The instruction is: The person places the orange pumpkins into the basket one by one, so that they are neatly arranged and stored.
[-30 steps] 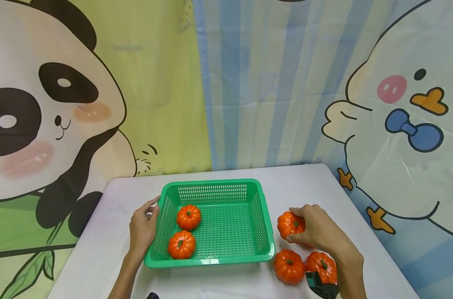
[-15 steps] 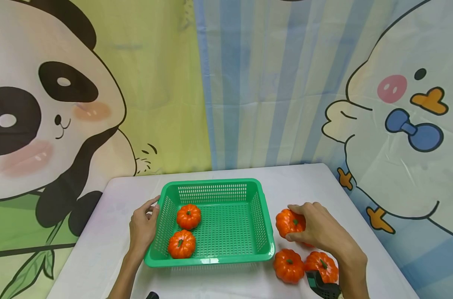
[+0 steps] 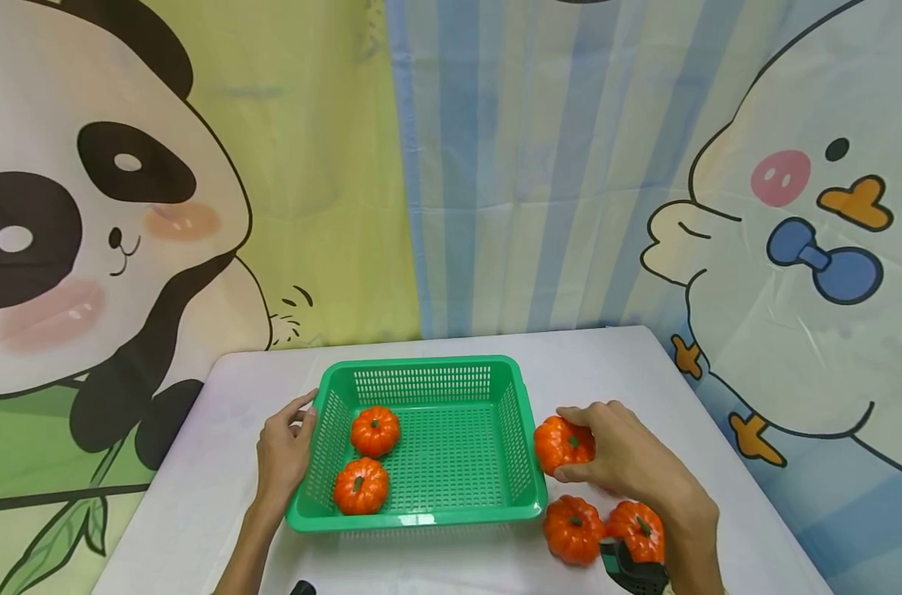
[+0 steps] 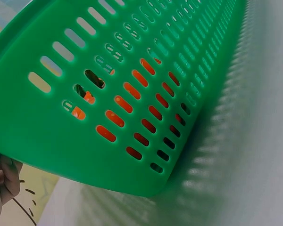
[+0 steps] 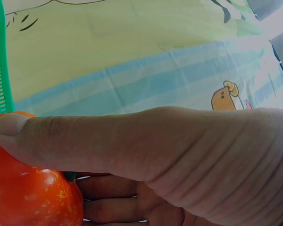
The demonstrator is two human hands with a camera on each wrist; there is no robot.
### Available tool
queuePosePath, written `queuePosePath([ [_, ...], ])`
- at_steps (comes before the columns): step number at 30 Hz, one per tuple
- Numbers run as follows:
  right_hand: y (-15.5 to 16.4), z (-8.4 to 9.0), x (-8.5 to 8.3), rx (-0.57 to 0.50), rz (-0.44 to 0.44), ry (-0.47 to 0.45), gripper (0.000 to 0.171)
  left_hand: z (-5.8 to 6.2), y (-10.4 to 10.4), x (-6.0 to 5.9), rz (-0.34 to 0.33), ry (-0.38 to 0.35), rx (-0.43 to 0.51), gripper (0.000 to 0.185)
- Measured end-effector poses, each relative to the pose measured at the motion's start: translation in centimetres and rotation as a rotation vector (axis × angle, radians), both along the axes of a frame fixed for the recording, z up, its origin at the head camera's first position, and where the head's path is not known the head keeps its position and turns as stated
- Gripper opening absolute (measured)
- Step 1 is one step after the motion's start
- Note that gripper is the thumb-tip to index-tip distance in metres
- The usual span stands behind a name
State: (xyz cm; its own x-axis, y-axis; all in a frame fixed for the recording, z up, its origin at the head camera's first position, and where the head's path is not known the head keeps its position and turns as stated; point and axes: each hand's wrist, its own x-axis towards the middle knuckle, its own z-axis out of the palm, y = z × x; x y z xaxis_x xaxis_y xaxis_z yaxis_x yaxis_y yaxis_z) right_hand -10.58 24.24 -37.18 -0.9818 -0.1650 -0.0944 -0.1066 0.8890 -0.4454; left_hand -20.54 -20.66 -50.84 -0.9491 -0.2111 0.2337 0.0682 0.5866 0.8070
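Carry step. Right hand [image 3: 620,459] clamped round small pumpkin [image 3: 562,443], seemingly lifted, just beside green basket [image 3: 421,516] right wall. Left hand [image 3: 283,450] steadying left rim, fingers relaxed. Next: over wall, onto bare basket floor.

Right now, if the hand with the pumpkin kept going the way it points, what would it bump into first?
Probably the green basket. The right hand grips a pumpkin and points left, and the basket's right wall is right beside it. Height is hard to judge, so it might pass over the rim.
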Motion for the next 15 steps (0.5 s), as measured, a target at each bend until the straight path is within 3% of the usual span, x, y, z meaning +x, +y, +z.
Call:
queuePosePath([
  [15,-1.2,0.3,-0.2,0.005,0.042,0.026,0.073,0.0,0.0,0.1,-0.012,-0.003,0.020,0.038],
])
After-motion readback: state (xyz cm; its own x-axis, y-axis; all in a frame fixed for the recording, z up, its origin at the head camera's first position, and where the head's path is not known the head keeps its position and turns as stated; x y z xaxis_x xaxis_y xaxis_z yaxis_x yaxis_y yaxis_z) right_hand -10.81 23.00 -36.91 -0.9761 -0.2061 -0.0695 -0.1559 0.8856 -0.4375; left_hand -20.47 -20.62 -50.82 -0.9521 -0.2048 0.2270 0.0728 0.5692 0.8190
